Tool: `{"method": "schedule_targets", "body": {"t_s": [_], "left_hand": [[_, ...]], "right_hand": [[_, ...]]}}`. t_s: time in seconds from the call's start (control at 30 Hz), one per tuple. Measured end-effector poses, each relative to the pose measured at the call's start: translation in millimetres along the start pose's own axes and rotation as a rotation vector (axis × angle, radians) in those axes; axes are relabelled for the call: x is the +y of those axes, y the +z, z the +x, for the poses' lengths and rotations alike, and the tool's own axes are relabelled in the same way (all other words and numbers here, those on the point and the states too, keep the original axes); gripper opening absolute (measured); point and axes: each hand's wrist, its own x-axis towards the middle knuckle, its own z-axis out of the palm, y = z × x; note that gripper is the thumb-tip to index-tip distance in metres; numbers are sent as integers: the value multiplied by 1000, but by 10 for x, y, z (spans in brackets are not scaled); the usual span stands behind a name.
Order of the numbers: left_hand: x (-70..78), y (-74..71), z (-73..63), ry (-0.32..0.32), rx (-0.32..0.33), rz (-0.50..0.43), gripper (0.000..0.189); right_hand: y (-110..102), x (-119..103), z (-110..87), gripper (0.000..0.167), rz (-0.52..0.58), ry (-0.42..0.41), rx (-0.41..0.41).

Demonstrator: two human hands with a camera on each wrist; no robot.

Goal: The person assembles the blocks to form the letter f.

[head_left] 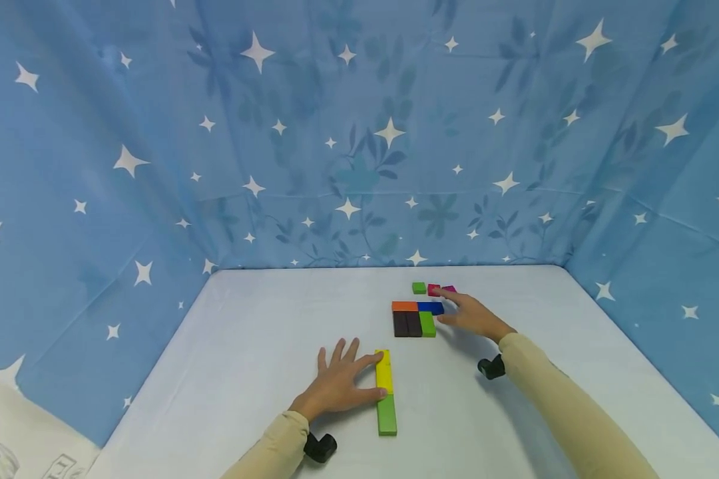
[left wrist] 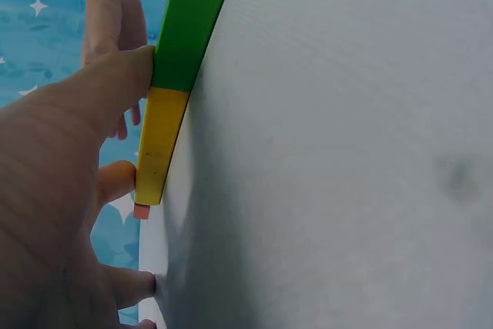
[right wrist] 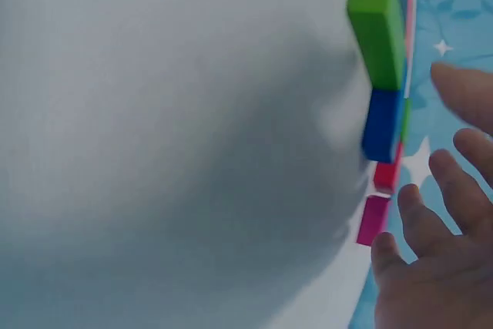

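- Left hand (head_left: 334, 388): fingers spread, nothing gripped – the thumb touches where the yellow block (head_left: 384, 374) meets the near green block (head_left: 387, 418), and the index fingertip touches the yellow block's far end
- These two blocks lie end to end in one line, yellow on the far side, just right of the left hand
- Right hand (head_left: 472, 315): loosely extended, grasping nothing, poised at the right of the far blocks – whether a fingertip touches one, I cannot tell
- Beside it, the orange block (head_left: 404, 306) and blue block (head_left: 429, 308) form a row, orange at left; on their near side sit two dark blocks (head_left: 407, 324) and the middle green block (head_left: 428, 325), at right
- Farther off, left to right: small green block (head_left: 419, 288), red block (head_left: 434, 290), magenta block (head_left: 449, 289)
- All rest on a white table (head_left: 263, 319)
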Motion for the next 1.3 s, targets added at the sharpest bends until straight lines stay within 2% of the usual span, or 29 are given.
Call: {"method": "schedule_targets", "body": {"t_s": [0.13,0.37,0.47,0.67,0.77,0.93,1.1,1.3], "left_hand": [[39,12,11,11,-5,5,76],[67,8,18,19,-4,20,75],[68,19,17,23,-2,8,75],[64,56,1,25,-3,-6,77],[55,59,-6,25,0,1,76],[55,25,-14,24,4,1,76],[34,3,-20,10,-2,1,76],[12,-31,-22,6,1,5,76]], "right_hand": [[18,46,-7,59,0,-11,48],[38,60,34,49,-27,-51,116],[52,78,53,46,-52,-44,139],[79,145,49,38,-115,7,143],[64,180,35,34,-130,1,149],[-2,203,7,34,-138,52,138],[-41,172,-50,34,-110,92,129],[-61,40,-74,35,-77,87,136]]}}
